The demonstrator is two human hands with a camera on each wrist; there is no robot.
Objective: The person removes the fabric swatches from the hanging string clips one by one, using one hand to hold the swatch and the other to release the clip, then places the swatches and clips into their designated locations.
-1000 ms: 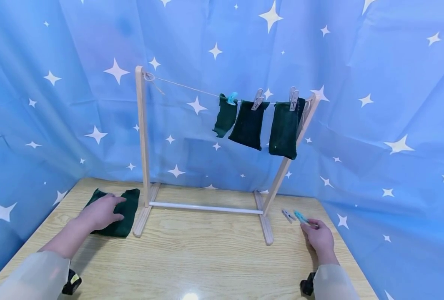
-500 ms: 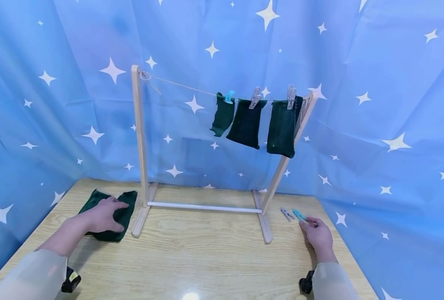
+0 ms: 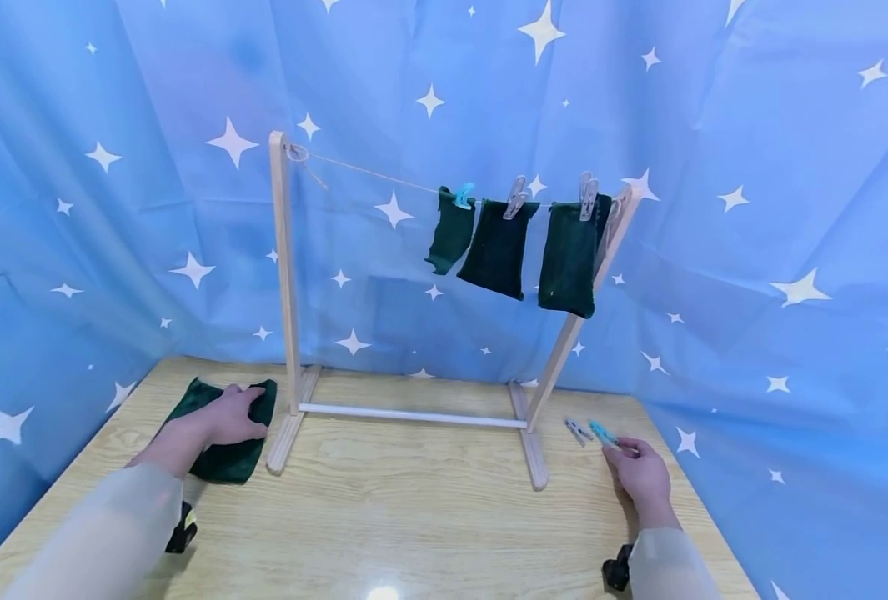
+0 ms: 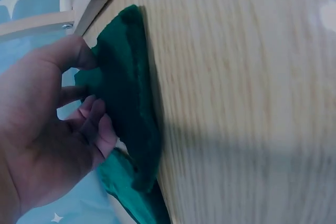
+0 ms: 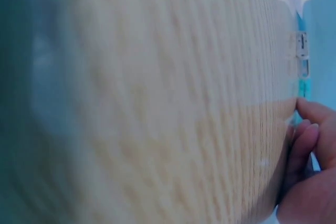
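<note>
My left hand [image 3: 229,417] is over a dark green cloth [image 3: 229,465] on the left of the table. In the left wrist view its thumb and loosely bent fingers [image 4: 100,129] touch the edge of the cloth [image 4: 128,77], with a gap between them; some fingertips are hidden. A second green part [image 4: 123,174] lies below it. On the right, my right hand [image 3: 642,475] pinches the near end of a teal clothespin [image 3: 604,433], which lies low at the tabletop. A grey clothespin [image 3: 579,431] lies just left of it.
A wooden frame [image 3: 286,275] stands at the back of the table, with a string [image 3: 376,172] across it. Green cloths [image 3: 496,250] hang toward its right end, held by a teal clothespin [image 3: 464,196] and grey ones [image 3: 514,200]. A blue starry curtain [image 3: 714,250] encloses the table.
My left hand has moved to the right over the cloth, toward its right edge, and the cloth has shifted slightly. The right hand stays at the teal clothespin.
</note>
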